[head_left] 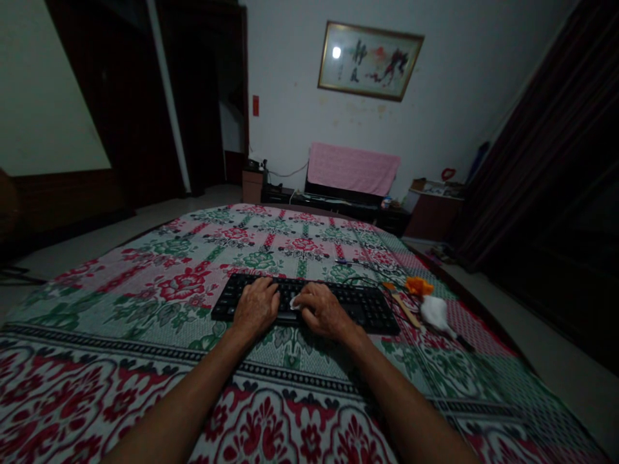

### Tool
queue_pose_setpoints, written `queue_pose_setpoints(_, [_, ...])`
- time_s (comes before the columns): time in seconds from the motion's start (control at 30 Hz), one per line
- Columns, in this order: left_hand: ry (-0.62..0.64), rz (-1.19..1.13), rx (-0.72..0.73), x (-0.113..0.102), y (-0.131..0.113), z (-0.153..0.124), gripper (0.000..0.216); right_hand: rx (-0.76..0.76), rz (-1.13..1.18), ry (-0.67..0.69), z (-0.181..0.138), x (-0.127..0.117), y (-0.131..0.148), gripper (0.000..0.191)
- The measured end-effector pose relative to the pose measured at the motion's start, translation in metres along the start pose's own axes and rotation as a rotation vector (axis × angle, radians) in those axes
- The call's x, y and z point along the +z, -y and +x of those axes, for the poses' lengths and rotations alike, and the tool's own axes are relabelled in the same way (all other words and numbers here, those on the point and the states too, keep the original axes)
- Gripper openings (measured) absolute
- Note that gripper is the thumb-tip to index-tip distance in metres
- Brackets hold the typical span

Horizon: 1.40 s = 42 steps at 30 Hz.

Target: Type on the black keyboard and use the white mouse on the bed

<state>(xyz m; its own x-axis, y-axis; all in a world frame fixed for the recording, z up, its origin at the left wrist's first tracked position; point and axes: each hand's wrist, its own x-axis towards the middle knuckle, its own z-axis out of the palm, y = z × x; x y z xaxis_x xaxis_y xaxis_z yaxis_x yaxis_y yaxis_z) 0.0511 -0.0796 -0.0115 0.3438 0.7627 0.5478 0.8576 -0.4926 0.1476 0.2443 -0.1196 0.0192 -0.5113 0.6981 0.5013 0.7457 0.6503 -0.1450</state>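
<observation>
Your keyboard lies crosswise on the patterned cloth, in front of you. Your left hand rests on the keyboard's left part, fingers bent down on the keys; whether they grip anything, you cannot tell. Your right hand is just beside it, near the keyboard's middle, fingers closed on a small white wad against the keys. To the right of the keyboard lie an orange bundle, a pale stick and a white bundle

Room left of keyboard, clutter right
</observation>
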Motion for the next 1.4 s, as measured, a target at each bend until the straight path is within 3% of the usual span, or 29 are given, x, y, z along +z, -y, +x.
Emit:
queue_pose_setpoints(0.2, [-0.025, -0.009, 0.009, 0.001, 0.0, -0.001, 0.03, 0.009, -0.05, 0.08, 0.001, -0.001, 0.004, 0.022])
queue_pose_setpoints(0.4, [-0.028, -0.025, 0.005, 0.001, 0.0, -0.001, 0.03, 0.06, -0.038, 0.042, -0.002, -0.003, -0.005, 0.02])
queue_pose_setpoints(1.03, [-0.016, -0.028, 0.006, 0.001, 0.001, 0.0, 0.029, -0.054, 0.011, 0.07, 0.0, -0.003, -0.001, 0.023])
queue_pose_setpoints(1.27, [-0.003, -0.018, -0.004, 0.003, 0.002, -0.001, 0.032, 0.009, 0.005, 0.165, 0.001, -0.013, -0.002, 0.021])
queue_pose_setpoints(1.4, [-0.038, -0.043, -0.004, 0.004, 0.001, -0.002, 0.03, 0.088, 0.086, 0.109, 0.001, -0.017, -0.009, 0.021])
